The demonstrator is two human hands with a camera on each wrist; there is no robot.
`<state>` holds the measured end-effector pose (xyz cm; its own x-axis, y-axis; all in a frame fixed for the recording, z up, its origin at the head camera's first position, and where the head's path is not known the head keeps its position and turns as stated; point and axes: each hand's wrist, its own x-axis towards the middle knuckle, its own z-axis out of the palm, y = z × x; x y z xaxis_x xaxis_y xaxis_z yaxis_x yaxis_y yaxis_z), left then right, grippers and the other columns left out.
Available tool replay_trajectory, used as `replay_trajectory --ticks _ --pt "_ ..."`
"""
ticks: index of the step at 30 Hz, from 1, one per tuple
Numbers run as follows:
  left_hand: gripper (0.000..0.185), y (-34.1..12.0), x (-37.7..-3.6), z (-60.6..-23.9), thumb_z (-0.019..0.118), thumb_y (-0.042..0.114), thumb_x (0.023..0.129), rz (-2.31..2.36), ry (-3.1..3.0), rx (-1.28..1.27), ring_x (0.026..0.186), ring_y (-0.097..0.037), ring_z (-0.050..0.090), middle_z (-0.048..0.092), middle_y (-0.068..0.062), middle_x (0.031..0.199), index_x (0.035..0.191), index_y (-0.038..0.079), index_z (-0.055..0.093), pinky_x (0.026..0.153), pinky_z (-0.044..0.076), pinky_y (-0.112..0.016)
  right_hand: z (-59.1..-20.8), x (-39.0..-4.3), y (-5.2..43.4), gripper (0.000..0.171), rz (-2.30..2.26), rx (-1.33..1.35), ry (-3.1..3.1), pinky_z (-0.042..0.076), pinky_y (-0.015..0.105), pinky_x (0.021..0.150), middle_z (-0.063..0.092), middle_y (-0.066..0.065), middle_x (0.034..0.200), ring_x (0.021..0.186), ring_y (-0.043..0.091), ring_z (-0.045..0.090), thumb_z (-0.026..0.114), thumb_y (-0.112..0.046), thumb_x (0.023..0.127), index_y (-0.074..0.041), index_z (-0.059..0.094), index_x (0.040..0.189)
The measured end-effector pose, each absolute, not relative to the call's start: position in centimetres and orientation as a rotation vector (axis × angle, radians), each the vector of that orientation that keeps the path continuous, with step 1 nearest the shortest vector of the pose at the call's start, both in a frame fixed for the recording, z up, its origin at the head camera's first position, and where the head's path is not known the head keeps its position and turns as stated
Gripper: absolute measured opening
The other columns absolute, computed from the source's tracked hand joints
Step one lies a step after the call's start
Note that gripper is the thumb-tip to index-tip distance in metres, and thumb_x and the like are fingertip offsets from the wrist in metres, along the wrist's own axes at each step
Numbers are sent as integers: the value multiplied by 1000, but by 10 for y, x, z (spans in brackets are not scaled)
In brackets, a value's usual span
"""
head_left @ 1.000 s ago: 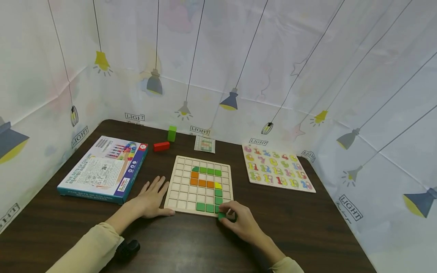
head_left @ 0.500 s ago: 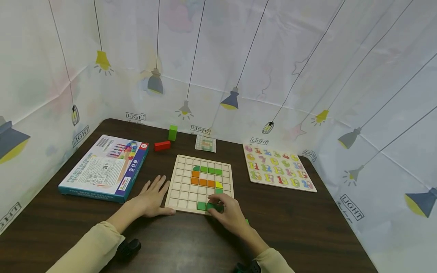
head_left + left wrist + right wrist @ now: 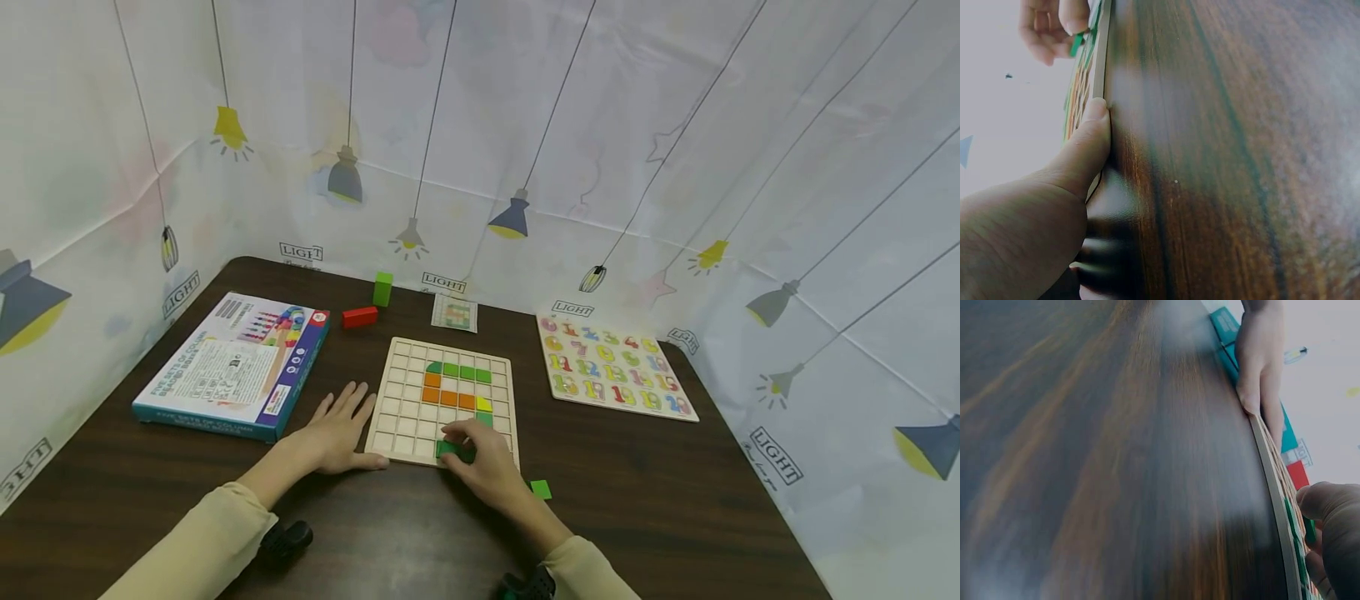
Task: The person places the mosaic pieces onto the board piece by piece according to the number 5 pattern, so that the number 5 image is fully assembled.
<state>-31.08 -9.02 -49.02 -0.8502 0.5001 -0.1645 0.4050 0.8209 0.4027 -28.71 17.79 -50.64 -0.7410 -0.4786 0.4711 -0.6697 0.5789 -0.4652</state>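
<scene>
Hands worked the wooden grid board (image 3: 442, 400) at mid-desk: the right hand (image 3: 480, 460) pinched a green tile (image 3: 452, 450) in the board's near row, while the left hand (image 3: 339, 432) lay flat, fingers spread, thumb against the board's left edge. A careless lift could probably knock neighbouring tiles loose. Another green tile (image 3: 541, 489) lay on the desk (image 3: 675, 500) nearby.
</scene>
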Motion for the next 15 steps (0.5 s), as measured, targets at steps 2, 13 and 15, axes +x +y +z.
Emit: replay_trajectory --ticks 2,13,15 --pt "104 -90 -311 -490 57 65 81 507 2744 693 140 -41 3 8 -26 153 148 -4 19 109 6 -59 -506 -288 172 32 909 945 -2519 50 27 70 63 2 92 82 13 59 76 -6 78 -5 63 107" --pt "102 -90 -309 -488 58 64 82 523 2748 700 140 -42 5 9 -26 153 147 -5 20 109 7 -59 -506 -293 151 25 860 895 -2581 49 26 69 64 1 94 79 13 58 74 -9 79 -7 65 103" --pt "102 -90 -308 -487 58 63 82 521 2750 698 140 -42 5 9 -26 153 147 -5 20 109 6 -59 -505 -293 150 24 851 887 -2585 49 26 68 64 0 93 79 13 58 74 -10 80 -8 65 102"
